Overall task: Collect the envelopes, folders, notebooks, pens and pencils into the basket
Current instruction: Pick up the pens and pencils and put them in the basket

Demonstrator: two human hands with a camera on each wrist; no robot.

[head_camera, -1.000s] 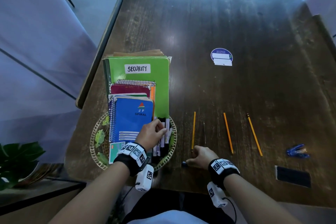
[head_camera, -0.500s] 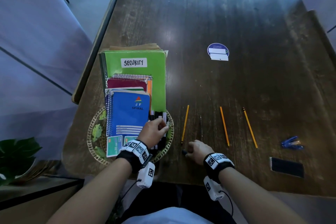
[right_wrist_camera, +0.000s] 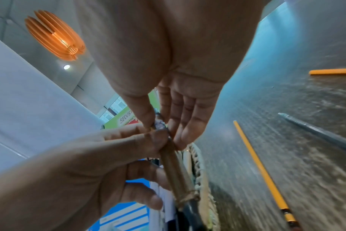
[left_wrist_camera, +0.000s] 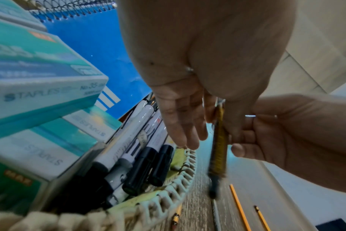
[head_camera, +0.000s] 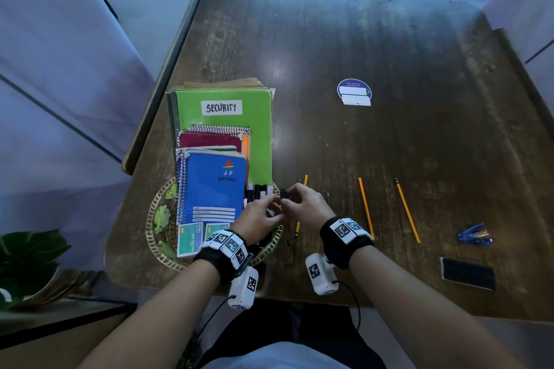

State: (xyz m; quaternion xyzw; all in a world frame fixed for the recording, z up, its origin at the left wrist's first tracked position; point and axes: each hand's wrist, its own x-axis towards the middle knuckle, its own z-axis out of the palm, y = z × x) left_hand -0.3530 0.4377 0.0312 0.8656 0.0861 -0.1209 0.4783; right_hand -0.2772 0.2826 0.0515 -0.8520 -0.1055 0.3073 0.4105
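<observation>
A round woven basket (head_camera: 156, 237) at the table's front left holds a green SECURITY folder (head_camera: 239, 117), spiral notebooks (head_camera: 214, 186), black-capped markers (left_wrist_camera: 140, 156) and staple boxes (head_camera: 190, 240). Just over the basket's right rim, my left hand (head_camera: 263, 213) and right hand (head_camera: 299, 204) meet on one brown-barrelled pen (left_wrist_camera: 217, 148). The left hand's fingers curl round its barrel (right_wrist_camera: 176, 171). The right thumb and fingers pinch its top end. To the right, three yellow pencils (head_camera: 297, 228) (head_camera: 365, 207) (head_camera: 407, 210) and a thin grey pen (right_wrist_camera: 316, 132) lie on the table.
On the dark wooden table (head_camera: 419, 144) there is a blue round sticker (head_camera: 353, 91) further back, and a blue stapler-like item (head_camera: 475, 237) and a black pad (head_camera: 467, 272) at the front right. A leafy plant (head_camera: 27, 257) sits low on the left.
My right hand lifted the pen from the table's front edge and carried it left and up. My left hand left the markers and took hold of the pen.
</observation>
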